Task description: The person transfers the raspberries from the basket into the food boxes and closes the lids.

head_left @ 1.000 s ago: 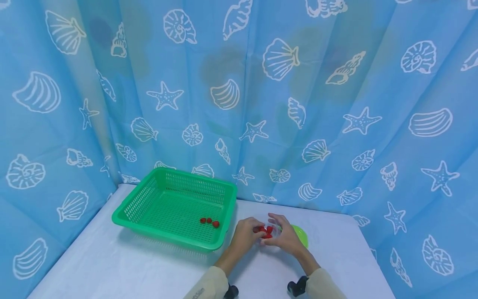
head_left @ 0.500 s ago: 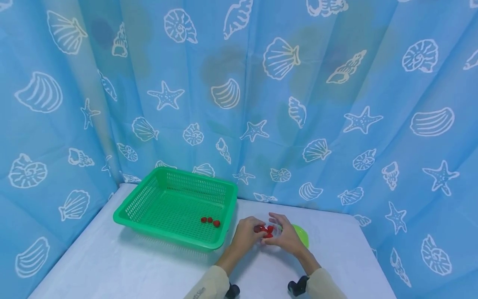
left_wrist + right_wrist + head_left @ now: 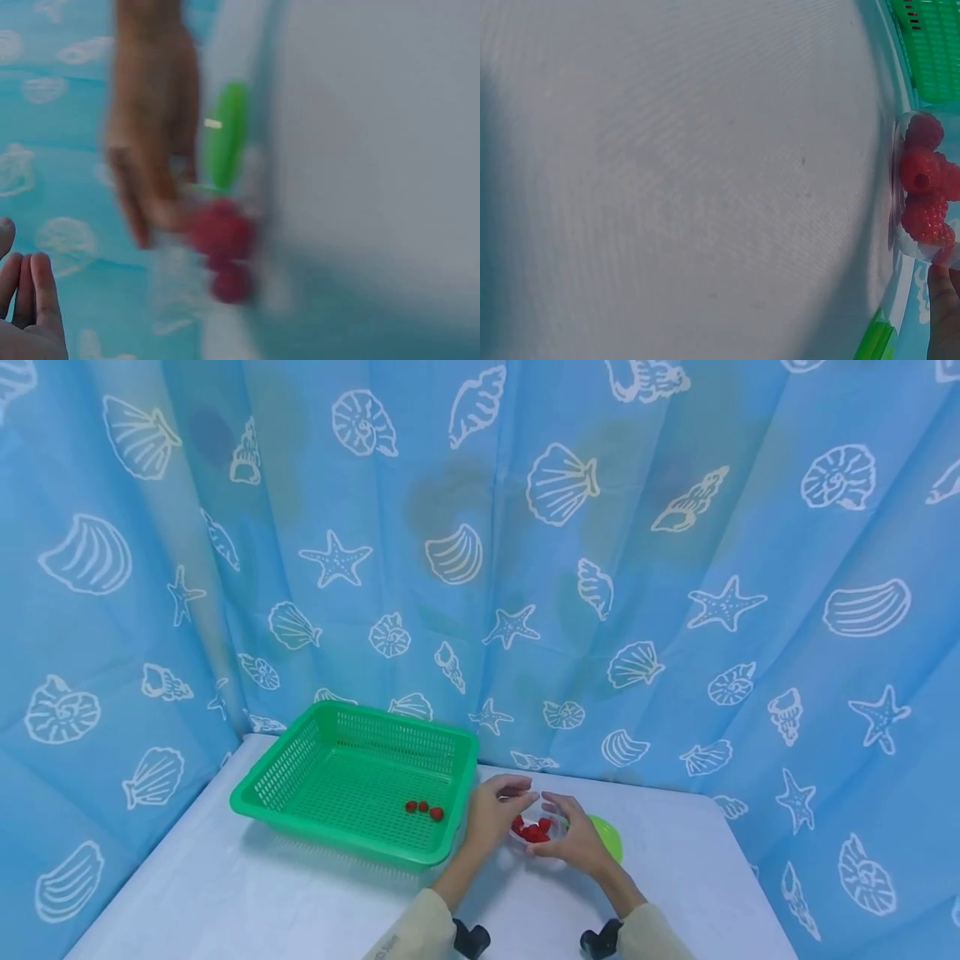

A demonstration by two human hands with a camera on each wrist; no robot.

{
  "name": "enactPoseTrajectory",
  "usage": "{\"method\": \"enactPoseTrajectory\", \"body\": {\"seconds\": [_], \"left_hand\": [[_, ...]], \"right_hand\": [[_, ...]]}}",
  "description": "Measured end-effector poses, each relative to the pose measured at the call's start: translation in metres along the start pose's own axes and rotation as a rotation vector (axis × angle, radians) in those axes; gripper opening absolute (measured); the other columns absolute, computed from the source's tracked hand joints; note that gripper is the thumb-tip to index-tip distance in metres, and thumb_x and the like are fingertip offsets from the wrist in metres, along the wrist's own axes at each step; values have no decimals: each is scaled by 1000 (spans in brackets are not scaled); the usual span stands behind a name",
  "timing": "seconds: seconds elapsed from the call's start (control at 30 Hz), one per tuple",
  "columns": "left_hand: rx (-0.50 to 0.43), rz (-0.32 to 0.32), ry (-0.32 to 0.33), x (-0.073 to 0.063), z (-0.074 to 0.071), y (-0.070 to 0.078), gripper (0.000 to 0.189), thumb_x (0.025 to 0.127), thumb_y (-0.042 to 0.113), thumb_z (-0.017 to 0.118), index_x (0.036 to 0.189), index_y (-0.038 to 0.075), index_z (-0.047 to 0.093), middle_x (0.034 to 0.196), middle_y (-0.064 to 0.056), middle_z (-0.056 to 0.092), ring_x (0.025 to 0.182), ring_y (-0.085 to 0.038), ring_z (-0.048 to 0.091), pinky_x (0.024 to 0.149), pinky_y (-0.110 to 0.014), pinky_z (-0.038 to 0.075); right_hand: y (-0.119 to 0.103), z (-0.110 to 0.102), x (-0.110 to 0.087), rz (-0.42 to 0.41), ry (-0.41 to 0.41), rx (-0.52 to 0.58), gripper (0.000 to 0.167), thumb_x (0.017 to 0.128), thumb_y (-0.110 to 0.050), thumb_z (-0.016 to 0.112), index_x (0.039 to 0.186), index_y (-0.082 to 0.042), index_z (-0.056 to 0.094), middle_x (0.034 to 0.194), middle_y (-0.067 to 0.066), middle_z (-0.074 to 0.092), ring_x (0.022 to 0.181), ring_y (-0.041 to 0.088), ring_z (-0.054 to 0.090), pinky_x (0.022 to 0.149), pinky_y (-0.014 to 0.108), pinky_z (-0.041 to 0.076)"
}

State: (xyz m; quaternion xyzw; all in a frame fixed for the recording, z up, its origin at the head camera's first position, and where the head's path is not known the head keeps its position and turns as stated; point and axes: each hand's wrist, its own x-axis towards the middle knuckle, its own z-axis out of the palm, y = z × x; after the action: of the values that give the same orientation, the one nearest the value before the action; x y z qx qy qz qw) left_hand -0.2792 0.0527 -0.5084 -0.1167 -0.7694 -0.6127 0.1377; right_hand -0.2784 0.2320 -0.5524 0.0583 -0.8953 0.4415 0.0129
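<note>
Container (image 3: 909, 246): clear, upright; is gripped from three o'clock, placed near five o'clock in the head view.
Raspberries (image 3: 922, 172): red, bumpy; are clustered inside it.

Across the upper part of your head view hangs a blue curtain (image 3: 480, 560), in vertical folds and printed with white outlines: a scallop shell (image 3: 562, 485) at upper centre, a spiral shell (image 3: 839, 477) at upper right, a starfish (image 3: 727, 603) right of centre. You have dull yellowish patches showing towards its top. Below, your white-surfaced table (image 3: 690, 877) fills the lower centre.
</note>
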Motion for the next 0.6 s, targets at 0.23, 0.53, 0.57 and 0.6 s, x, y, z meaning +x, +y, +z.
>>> {"method": "enactPoseTrajectory", "body": {"seconds": [0.23, 0.53, 0.57, 0.6], "left_hand": [[-122, -14, -18, 31, -26, 34, 25, 89, 28, 73, 110, 14, 73, 101, 3, 72, 94, -11, 66, 81, -23, 54], [-234, -3, -27, 70, -75, 45, 27, 90, 23, 72, 111, 6, 71, 105, -9, 71, 96, -23, 68, 86, -37, 55], [-226, -2, -25, 74, -80, 45, 26, 90, 21, 71, 111, 5, 71, 105, -9, 71, 96, -23, 68, 87, -40, 55], [-212, -3, -20, 77, -86, 44, 26, 91, 20, 71, 111, 5, 71, 105, -9, 71, 95, -22, 68, 86, -40, 55]], "right_hand": [[-2, 0, -2, 15, -5, 4, 98, 58, -41, 93, 142, -26, 46, 141, 1, 48, 128, 26, 48, 94, 54, 48], [0, 0, 2, 23, -16, -7, 99, 57, -40, 93, 143, -28, 45, 140, -3, 48, 129, 24, 46, 90, 49, 52], [1, 0, 2, 21, -15, -8, 100, 57, -40, 94, 143, -28, 45, 140, -3, 48, 129, 24, 46, 89, 49, 53], [1, 0, 2, 24, -15, -10, 100, 57, -40, 94, 143, -28, 45, 140, -3, 48, 129, 24, 46, 89, 48, 53]]}}
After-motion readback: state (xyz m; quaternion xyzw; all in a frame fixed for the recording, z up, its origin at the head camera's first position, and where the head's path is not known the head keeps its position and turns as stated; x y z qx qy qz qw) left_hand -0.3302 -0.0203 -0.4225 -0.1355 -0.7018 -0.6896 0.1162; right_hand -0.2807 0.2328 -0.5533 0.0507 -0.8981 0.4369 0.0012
